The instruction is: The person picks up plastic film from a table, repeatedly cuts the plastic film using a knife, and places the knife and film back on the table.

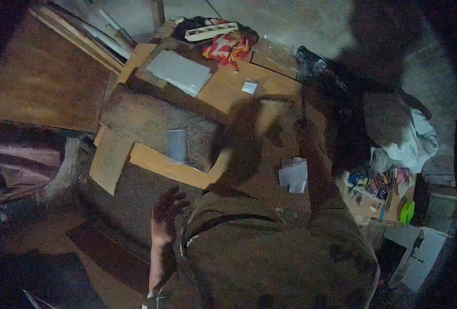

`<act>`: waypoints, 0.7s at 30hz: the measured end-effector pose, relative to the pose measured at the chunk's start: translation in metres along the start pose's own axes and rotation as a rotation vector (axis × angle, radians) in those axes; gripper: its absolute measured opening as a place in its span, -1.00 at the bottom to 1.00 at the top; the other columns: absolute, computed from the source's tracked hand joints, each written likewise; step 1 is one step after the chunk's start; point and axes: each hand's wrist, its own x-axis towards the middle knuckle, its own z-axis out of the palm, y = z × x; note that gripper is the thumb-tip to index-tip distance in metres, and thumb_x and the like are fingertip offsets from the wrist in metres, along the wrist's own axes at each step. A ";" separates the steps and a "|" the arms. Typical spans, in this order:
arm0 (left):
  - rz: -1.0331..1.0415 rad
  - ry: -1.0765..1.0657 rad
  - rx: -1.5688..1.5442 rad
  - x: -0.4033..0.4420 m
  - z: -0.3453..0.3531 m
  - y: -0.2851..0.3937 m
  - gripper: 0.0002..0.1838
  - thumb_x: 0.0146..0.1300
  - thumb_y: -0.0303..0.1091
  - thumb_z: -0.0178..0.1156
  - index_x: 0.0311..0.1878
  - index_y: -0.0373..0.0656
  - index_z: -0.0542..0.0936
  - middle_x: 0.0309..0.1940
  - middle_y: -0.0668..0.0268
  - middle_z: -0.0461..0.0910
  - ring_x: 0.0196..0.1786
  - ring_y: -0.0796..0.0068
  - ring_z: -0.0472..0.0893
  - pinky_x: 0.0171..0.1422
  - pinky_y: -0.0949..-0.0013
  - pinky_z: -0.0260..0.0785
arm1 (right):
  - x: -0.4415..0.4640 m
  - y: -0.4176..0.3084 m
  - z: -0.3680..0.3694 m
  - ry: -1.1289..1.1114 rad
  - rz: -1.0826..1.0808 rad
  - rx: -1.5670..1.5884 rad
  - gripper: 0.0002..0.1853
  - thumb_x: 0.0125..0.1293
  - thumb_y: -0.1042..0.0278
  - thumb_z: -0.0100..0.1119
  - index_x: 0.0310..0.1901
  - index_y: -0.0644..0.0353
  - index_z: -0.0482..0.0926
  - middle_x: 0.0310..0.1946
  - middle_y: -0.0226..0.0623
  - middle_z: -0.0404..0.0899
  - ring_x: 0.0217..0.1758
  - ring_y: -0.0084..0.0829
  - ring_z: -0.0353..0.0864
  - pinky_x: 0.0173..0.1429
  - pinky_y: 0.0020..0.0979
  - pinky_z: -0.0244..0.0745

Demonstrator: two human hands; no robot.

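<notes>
My left hand (168,216) is raised beside my brown clothing (275,252), its fingers loosely bent and apart, with nothing visible in them. Behind it lies a cardboard strip (171,166) on a dark surface. A clear plastic packet (177,146) rests just beyond that strip. Several small clear plastic packets (294,175) lie to the right, past my lap. My right hand does not show. A dark shadow covers the middle of the work surface and hides detail there.
Farther back are pale sheets (179,72), a small white piece (249,86), a power strip (211,32) and a red-and-yellow cloth (226,49). A wooden panel (48,77) stands left. At right, small items fill a tray (360,207) near a green disc (407,212).
</notes>
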 end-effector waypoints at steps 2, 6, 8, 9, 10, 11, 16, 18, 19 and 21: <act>0.220 -0.099 0.248 0.004 -0.003 -0.011 -0.36 0.23 0.00 0.07 0.20 -0.33 0.33 -0.01 0.12 0.51 -0.05 0.34 0.57 -0.11 0.38 0.40 | 0.030 0.050 -0.001 0.062 0.047 0.010 -0.69 0.28 0.14 0.08 -0.11 0.21 0.50 -0.33 -0.23 0.53 -0.28 -0.31 0.52 -0.09 -0.28 0.40; 0.161 -0.113 0.190 0.002 0.014 0.004 -0.29 0.19 0.08 0.07 0.21 -0.33 0.32 0.05 0.11 0.47 -0.04 0.30 0.57 -0.10 0.36 0.40 | 0.091 0.148 0.028 0.102 0.057 0.106 -0.68 0.28 0.10 0.07 -0.13 0.19 0.52 -0.34 -0.25 0.53 -0.27 -0.29 0.51 -0.06 -0.27 0.39; 0.159 -0.118 0.096 0.006 0.013 -0.009 -0.23 0.13 0.15 0.10 0.21 -0.34 0.31 0.09 0.09 0.44 -0.04 0.28 0.57 -0.09 0.34 0.40 | 0.127 0.200 0.054 0.045 -0.057 0.342 -0.67 0.28 0.08 0.07 -0.13 0.18 0.53 -0.35 -0.26 0.54 -0.27 -0.28 0.51 -0.04 -0.26 0.39; 0.156 -0.121 0.066 0.008 0.014 -0.009 -0.21 0.11 0.17 0.11 0.21 -0.34 0.31 0.10 0.09 0.43 -0.04 0.27 0.57 -0.09 0.34 0.40 | 0.148 0.232 0.070 -0.151 -0.186 0.721 -0.67 0.28 0.07 0.06 -0.14 0.18 0.53 -0.35 -0.27 0.54 -0.26 -0.27 0.51 -0.03 -0.25 0.39; 0.085 -0.083 0.035 0.007 0.020 -0.003 -0.15 0.05 0.22 0.14 0.21 -0.34 0.31 0.12 0.08 0.41 -0.02 0.26 0.56 -0.08 0.33 0.40 | 0.148 0.225 0.075 -0.022 -0.137 0.426 -0.65 0.26 0.06 0.07 -0.14 0.19 0.54 -0.34 -0.25 0.55 -0.25 -0.24 0.52 -0.02 -0.22 0.38; 0.013 -0.045 0.004 0.008 0.023 0.000 -0.09 -0.01 0.26 0.17 0.21 -0.35 0.31 0.14 0.07 0.39 -0.01 0.25 0.55 -0.07 0.32 0.40 | 0.148 0.217 0.080 0.084 -0.059 0.133 -0.64 0.25 0.05 0.08 -0.14 0.20 0.54 -0.32 -0.23 0.55 -0.23 -0.20 0.52 0.00 -0.19 0.37; 0.104 -0.193 -0.005 0.015 0.014 -0.011 0.01 -0.16 0.25 0.31 0.23 -0.37 0.28 0.17 0.04 0.36 0.05 0.25 0.52 -0.03 0.29 0.39 | 0.130 0.122 0.080 -0.040 0.070 -0.062 -0.65 0.24 0.06 0.09 -0.13 0.20 0.54 -0.33 -0.23 0.55 -0.27 -0.24 0.51 -0.05 -0.21 0.37; 0.103 -0.216 -0.052 0.017 0.013 -0.012 0.06 -0.23 0.25 0.37 0.23 -0.36 0.28 0.18 0.03 0.34 0.06 0.24 0.51 -0.02 0.29 0.39 | 0.128 0.103 0.080 -0.061 0.079 -0.082 -0.65 0.24 0.07 0.10 -0.13 0.20 0.54 -0.33 -0.23 0.54 -0.28 -0.25 0.51 -0.07 -0.22 0.37; 0.066 -0.210 -0.041 0.018 0.013 -0.013 0.10 -0.29 0.25 0.42 0.24 -0.34 0.28 0.19 0.03 0.34 0.07 0.23 0.51 -0.02 0.28 0.38 | 0.126 0.098 0.079 -0.069 0.081 -0.086 -0.65 0.23 0.07 0.10 -0.13 0.20 0.54 -0.33 -0.23 0.54 -0.29 -0.26 0.51 -0.08 -0.22 0.37; 0.026 -0.200 -0.030 0.018 0.011 -0.020 0.13 -0.35 0.25 0.46 0.24 -0.33 0.28 0.19 0.03 0.33 0.07 0.21 0.50 -0.02 0.28 0.38 | 0.125 0.089 0.077 -0.084 0.085 -0.094 -0.65 0.23 0.08 0.11 -0.13 0.20 0.54 -0.34 -0.23 0.54 -0.30 -0.28 0.50 -0.09 -0.23 0.38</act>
